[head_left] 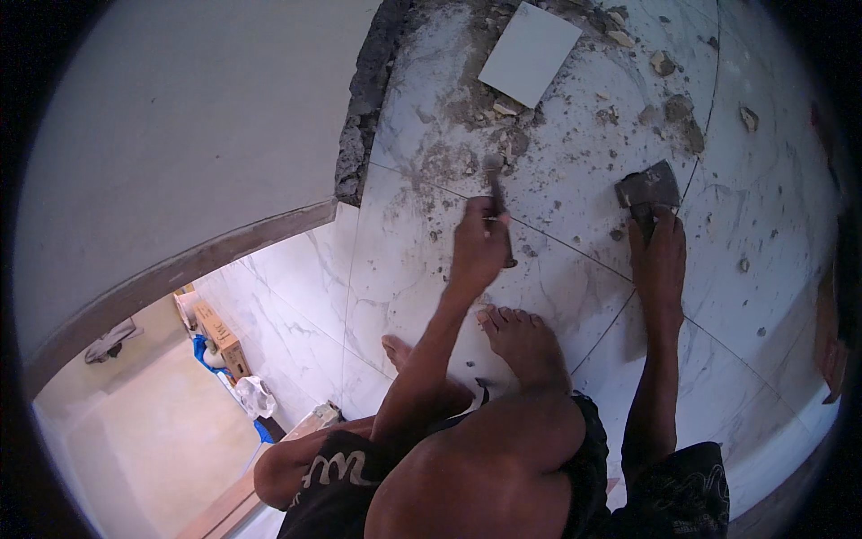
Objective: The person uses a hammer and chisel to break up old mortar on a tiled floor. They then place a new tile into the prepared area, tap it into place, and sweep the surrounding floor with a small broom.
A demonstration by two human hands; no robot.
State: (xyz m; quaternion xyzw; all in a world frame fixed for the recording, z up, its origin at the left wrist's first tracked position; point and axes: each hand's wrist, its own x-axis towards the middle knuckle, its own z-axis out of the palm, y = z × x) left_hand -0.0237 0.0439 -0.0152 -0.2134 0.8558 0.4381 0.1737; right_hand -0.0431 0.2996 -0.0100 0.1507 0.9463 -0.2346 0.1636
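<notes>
My left hand (480, 241) is closed around a narrow dark hand tool (496, 184), slightly smeared. The tool's small rounded end points away from me at crumbled mortar (507, 144) on the tiles; its exact kind is hard to make out. To the right, my right hand (660, 256) grips a broad-bladed scraper (648, 186), its grey, dirty blade facing away from me, low over or on the floor. Beyond both hands, a white rectangular tile piece (530, 54) lies tilted among rubble.
Marbled white floor tiles (557, 287) carry scattered grit and several mortar lumps (678, 110). A pale wall (206, 108) with a rough, broken edge (359, 117) stands at the left. Below it, a cardboard box (220, 337) and a plastic bag (256, 397) sit lower left. My bare feet (525, 346) are close behind my left hand.
</notes>
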